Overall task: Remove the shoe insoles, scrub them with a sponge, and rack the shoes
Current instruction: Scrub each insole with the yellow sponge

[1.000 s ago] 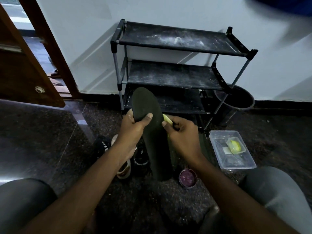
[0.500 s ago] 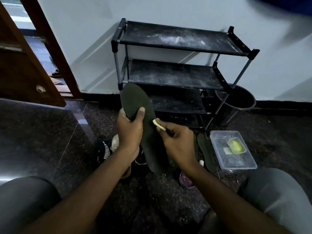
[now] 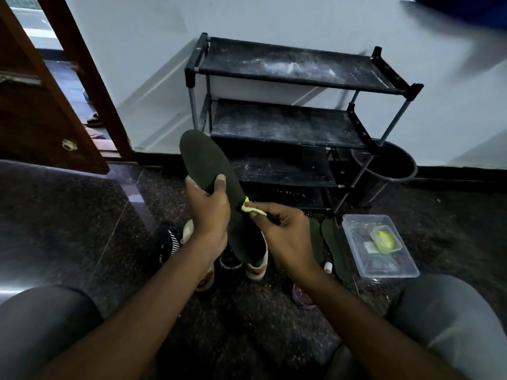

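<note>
My left hand (image 3: 208, 212) grips a dark insole (image 3: 204, 160) near its middle, holding it upright and tilted to the left. My right hand (image 3: 282, 229) pinches a small yellow sponge (image 3: 251, 209) against the insole's right edge. Below the hands, a pair of white shoes (image 3: 256, 266) and dark shoes (image 3: 167, 245) stand on the floor, partly hidden by my arms. Two more dark insoles (image 3: 336, 248) lie flat on the floor to the right. The black three-shelf shoe rack (image 3: 288, 67) stands against the wall with nothing on its shelves.
A clear plastic box (image 3: 384, 270) holding a yellow item sits right of the loose insoles. A dark bucket (image 3: 395, 171) stands beside the rack. A small purple-lidded tin (image 3: 300, 296) and a white cap lie near my right wrist. A wooden door (image 3: 41, 111) stands open at left.
The insole has swung up and to the left in my left hand. My right hand with the sponge has slid down along its right edge. The white shoes and floor insoles came into view.
</note>
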